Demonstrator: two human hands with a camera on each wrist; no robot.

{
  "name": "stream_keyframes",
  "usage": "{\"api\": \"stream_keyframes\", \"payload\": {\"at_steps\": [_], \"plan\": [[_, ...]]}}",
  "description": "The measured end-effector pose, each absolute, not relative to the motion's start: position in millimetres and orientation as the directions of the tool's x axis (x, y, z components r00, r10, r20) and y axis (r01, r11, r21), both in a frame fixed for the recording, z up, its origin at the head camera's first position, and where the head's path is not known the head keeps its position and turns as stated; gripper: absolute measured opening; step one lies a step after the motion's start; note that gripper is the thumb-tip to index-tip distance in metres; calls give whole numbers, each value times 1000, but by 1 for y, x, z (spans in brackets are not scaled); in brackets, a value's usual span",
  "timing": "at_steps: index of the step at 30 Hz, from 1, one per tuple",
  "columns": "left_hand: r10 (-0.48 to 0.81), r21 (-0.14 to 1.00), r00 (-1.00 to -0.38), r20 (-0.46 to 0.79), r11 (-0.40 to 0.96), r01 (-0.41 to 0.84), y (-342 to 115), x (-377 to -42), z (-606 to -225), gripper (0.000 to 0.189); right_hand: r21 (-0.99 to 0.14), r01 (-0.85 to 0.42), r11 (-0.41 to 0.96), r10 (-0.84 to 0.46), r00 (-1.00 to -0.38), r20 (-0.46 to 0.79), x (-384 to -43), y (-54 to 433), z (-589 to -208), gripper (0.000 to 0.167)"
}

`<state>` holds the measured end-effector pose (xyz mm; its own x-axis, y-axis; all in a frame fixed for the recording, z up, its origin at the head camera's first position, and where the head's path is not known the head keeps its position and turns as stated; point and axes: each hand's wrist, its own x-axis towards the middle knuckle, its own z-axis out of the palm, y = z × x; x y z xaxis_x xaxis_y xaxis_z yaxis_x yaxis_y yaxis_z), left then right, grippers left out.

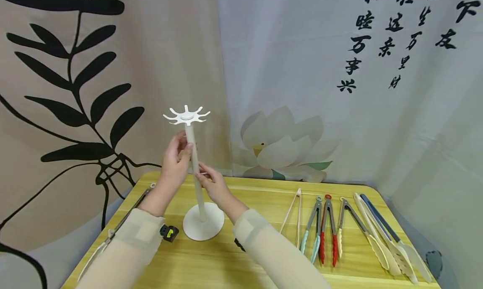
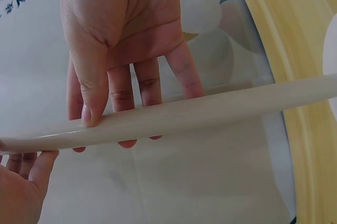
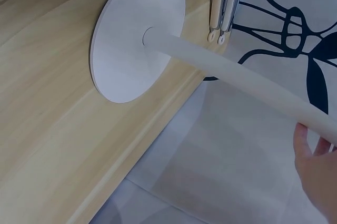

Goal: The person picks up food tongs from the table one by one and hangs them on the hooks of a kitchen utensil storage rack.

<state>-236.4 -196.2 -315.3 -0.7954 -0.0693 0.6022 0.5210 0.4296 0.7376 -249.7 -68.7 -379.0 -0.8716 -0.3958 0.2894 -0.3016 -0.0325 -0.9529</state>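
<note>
A white stand (image 1: 203, 222) has a round base, a straight pole (image 2: 221, 105) and a top crown of upturned prongs (image 1: 187, 116). My left hand (image 1: 177, 155) holds the upper pole below the crown, its thumb and fingers on either side. Lower down, my right hand (image 1: 215, 184) pinches the pole. Seen from the left wrist, the right hand (image 2: 126, 39) has its thumb in front and fingers behind the pole, while the left hand (image 2: 21, 190) is partly cut off. From the right wrist, the disc base (image 3: 131, 39) appears flat on the wooden table (image 3: 47, 103).
Right of the stand lie several tongs: thin pale ones (image 1: 299, 192), light-blue-tipped (image 1: 316, 213), red-tipped (image 1: 328, 222), cream-tipped (image 1: 349, 209) and a blue pair (image 1: 381, 222). More long-handled tongs (image 1: 128, 218) lie by the left forearm. A patterned curtain (image 1: 264, 50) hangs behind the table.
</note>
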Motion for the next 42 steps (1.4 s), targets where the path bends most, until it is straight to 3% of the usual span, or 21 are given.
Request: {"api": "stream_keyframes", "payload": {"at_steps": [5,14,42], "plan": [[-67,747,-806,588,426,510,-183,-221,-298,39,-954,-296,-45,-399,-870,289,-251,-64,-380,41],[-60,760,-817,574,413,503,-183,-245,-320,42,-954,-295,-55,-396,-870,292,-251,-52,-380,41],[-14,755,-801,598,346,557,-154,-250,-325,42,-955,-290,-63,-380,-878,292,-251,-19,-383,42]]}}
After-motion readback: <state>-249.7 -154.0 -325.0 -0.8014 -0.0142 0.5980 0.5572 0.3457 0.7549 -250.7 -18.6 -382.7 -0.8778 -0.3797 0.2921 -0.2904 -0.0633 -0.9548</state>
